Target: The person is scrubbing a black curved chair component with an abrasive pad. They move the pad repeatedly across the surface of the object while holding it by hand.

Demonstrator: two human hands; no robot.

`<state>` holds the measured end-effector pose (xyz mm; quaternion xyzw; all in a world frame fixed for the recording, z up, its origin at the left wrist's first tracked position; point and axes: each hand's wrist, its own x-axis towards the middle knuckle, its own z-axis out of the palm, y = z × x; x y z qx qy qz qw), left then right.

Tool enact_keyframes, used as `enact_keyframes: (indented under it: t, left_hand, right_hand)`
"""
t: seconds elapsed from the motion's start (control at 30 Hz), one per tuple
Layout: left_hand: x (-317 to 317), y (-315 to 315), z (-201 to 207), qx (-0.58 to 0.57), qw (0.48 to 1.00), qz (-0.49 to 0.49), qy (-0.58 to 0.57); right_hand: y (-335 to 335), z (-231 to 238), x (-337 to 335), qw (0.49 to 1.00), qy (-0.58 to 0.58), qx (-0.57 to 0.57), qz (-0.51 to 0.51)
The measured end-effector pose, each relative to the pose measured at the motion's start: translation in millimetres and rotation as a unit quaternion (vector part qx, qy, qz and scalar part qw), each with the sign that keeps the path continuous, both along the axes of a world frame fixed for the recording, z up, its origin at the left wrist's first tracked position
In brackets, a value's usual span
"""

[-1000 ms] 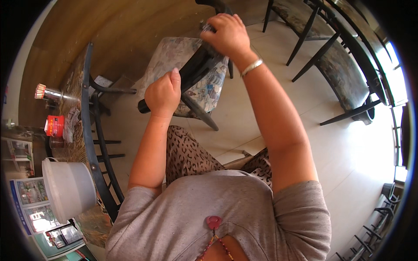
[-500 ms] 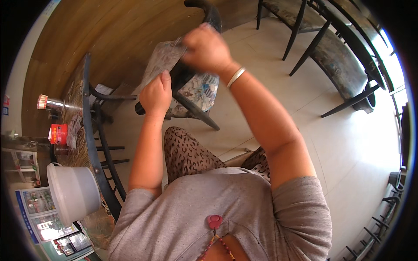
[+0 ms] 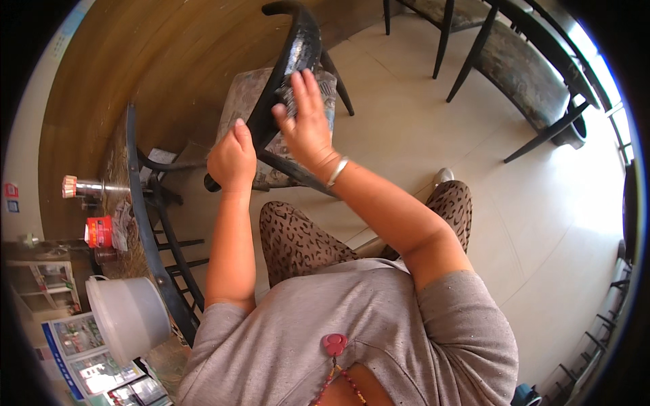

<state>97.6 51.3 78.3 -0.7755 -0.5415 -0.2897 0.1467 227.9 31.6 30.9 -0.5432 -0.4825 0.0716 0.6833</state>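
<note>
A chair with a patterned, light-coloured seat [image 3: 237,91] stands before me, its curved black backrest [image 3: 300,44] turned toward me. Round the lower left end of that backrest my left hand [image 3: 231,159] is closed, thumb on top. My right hand [image 3: 306,128], a silver bangle at its wrist, presses farther up the backrest with fingers fairly straight and thumb apart. Under its fingers shows a dark, rough-textured scouring pad [image 3: 286,100], mostly covered, its outline hard to part from the black wood. The backrest's upper part shines as if wet.
On the left, a table [image 3: 143,223] holds a white bucket [image 3: 128,318], a red box [image 3: 99,232] and a clear jar of sticks [image 3: 84,187]. A wood-panelled wall [image 3: 169,40] rises behind the chair. More patterned chairs [image 3: 521,74] stand on the tiled floor [image 3: 406,128] at right.
My right hand has slid down and toward me along the backrest, its fingers straighter now. The left hand keeps its hold. The chair has shifted slightly left in view, and my right knee shows more.
</note>
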Motion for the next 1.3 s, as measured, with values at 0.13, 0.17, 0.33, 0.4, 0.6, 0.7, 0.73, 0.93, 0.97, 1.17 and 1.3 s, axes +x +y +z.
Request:
enact_keyframes:
  t: [0.13, 0.17, 0.33, 0.4, 0.6, 0.7, 0.73, 0.93, 0.97, 1.17, 1.3]
  left_hand:
    - [3, -1, -1, -0.008, 0.999, 0.034, 0.004]
    - [2, 0, 0, -0.007, 0.999, 0.031, 0.011]
    - [11, -3, 2, -0.011, 0.999, 0.031, 0.026]
    - [10, -1, -2, -0.007, 0.999, 0.025, 0.02]
    - [0, 0, -2, 0.023, 0.999, 0.017, 0.025]
    - [8, -3, 1, 0.002, 1.0, 0.014, 0.022]
    - [7, -3, 4, 0.006, 1.0, 0.015, 0.024]
    - [13, 3, -2, 0.013, 0.999, 0.015, 0.029]
    - [12, 4, -1, 0.015, 0.999, 0.013, 0.031]
    - [6, 4, -5, 0.018, 0.999, -0.037, 0.006]
    - [6, -2, 2, -0.037, 0.999, 0.019, 0.003]
  right_hand:
    - [-3, 1, -17, 0.998, -0.049, 0.018, -0.039]
    - [5, 7, -10, 0.996, -0.062, 0.019, -0.06]
    - [68, 46, 70, 0.994, 0.058, -0.024, -0.09]
    - [82, 48, 94, 0.986, 0.127, -0.094, -0.045]
    - [29, 23, 29, 0.997, -0.042, 0.03, -0.063]
    - [43, 27, 46, 0.996, -0.025, 0.019, -0.084]
    - [57, 34, 55, 0.996, 0.009, 0.007, -0.083]
    - [77, 53, 91, 0.996, -0.026, -0.057, -0.059]
    - [69, 44, 76, 0.996, -0.059, 0.025, -0.062]
    - [-5, 18, 4, 0.967, -0.221, 0.119, 0.049]
    - [20, 49, 13, 0.971, -0.222, 0.081, -0.015]
